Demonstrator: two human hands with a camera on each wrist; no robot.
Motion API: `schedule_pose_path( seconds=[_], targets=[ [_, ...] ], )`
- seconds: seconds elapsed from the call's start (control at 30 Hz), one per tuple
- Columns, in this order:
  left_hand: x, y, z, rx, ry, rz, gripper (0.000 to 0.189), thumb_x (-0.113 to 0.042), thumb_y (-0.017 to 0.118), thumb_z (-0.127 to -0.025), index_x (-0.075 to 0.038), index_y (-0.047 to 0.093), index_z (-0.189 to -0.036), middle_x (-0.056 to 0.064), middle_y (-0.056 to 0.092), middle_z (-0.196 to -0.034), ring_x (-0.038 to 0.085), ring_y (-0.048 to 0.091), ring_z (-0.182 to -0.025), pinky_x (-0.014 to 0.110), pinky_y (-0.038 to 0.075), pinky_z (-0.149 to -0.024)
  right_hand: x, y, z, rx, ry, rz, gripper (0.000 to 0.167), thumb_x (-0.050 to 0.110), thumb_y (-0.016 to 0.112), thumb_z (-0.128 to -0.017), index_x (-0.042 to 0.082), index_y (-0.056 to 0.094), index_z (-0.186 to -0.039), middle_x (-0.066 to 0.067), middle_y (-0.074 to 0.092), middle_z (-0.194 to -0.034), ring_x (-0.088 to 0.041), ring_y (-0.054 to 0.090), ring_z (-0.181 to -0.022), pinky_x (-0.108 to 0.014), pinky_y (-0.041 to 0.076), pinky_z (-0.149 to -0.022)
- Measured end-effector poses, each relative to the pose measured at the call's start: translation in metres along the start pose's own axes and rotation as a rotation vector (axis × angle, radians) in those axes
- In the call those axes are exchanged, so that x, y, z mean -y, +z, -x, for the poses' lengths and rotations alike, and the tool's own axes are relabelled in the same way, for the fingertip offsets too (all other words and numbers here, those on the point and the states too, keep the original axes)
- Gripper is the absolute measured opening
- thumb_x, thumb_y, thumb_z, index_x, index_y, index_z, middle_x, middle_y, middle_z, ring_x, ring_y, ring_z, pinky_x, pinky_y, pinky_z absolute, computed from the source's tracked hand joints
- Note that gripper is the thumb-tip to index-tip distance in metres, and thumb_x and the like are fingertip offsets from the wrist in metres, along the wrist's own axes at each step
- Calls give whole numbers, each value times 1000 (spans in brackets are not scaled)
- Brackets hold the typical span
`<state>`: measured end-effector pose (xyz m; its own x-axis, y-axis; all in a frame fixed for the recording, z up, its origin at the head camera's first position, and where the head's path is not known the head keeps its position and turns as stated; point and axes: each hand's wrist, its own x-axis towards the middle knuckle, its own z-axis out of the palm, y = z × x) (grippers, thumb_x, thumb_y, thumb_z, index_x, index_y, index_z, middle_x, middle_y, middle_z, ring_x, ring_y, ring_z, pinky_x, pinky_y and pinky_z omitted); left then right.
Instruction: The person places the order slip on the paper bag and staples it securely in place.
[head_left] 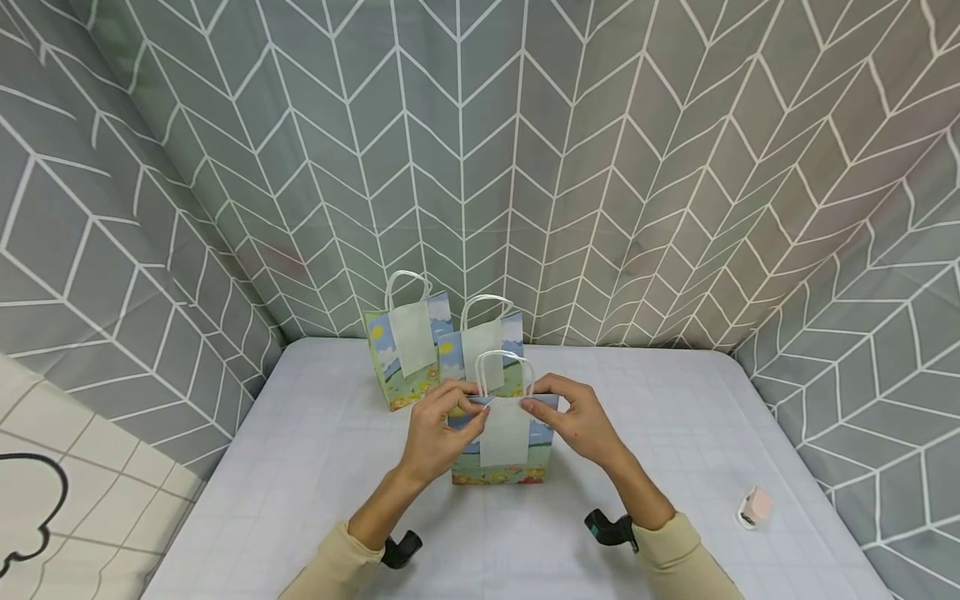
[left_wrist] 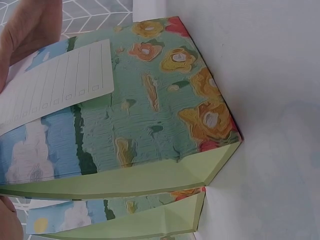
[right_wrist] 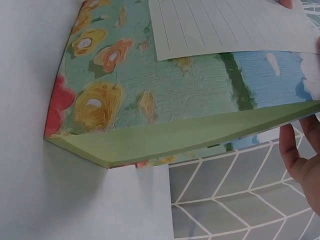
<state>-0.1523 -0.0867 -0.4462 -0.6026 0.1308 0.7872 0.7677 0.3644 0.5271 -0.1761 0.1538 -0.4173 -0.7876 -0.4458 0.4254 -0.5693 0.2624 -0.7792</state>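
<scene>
A small paper gift bag [head_left: 465, 460] with painted clouds and flowers stands upright between both hands. Over its front hangs a white lined sheet [head_left: 504, 437] with small checkboxes, just below the white handle [head_left: 502, 353]. My left hand [head_left: 438, 429] pinches the sheet's top left corner at the bag's rim, thumb and index finger meeting there. On the other side my right hand [head_left: 581, 421] grips the top right edge, thumb on the front and fingers behind. In the right wrist view, fingers [right_wrist: 295, 150] of that hand curve round the bag's back edge.
Two matching gift bags, one at the left [head_left: 380, 350] and one nearer the middle [head_left: 512, 333], stand behind, each with a white sheet on its front. A small pink and white object [head_left: 756, 507] lies at the right of the white-covered table [head_left: 322, 467]. Patterned curtains [head_left: 585, 167] enclose it.
</scene>
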Motion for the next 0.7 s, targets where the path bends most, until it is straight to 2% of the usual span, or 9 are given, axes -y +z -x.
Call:
schedule_pose_path(
  seconds=[0.2, 0.47, 0.7],
  targets=[
    [1, 2, -1, -2, 14, 27, 22, 3, 81, -80, -13, 67, -80, 8, 66, -109, 25, 65, -102, 32, 54, -89, 26, -2, 0, -10, -49, 17, 5, 1, 69, -93, 5, 72, -94, -4, 69, -90, -11, 62, -87, -31, 52, -80],
    [-2, 5, -3, -10, -10, 25, 22, 10, 81, -76, -6, 68, -85, 9, 68, -94, 27, 66, -92, 38, 55, -77, 28, 0, 0, -35, -63, 11, 7, 0, 70, -92, 7, 72, -92, -5, 69, -89, -9, 62, -84, -30, 52, -77],
    [-2, 7, -4, -22, -43, 16, 20, 0, 81, -82, -10, 68, -93, 3, 69, -94, 22, 67, -93, 36, 55, -82, 26, 1, 1, -48, -69, 26, 8, 0, 70, -91, 7, 72, -93, -8, 69, -90, -9, 62, -85, -30, 52, -78]
  ],
)
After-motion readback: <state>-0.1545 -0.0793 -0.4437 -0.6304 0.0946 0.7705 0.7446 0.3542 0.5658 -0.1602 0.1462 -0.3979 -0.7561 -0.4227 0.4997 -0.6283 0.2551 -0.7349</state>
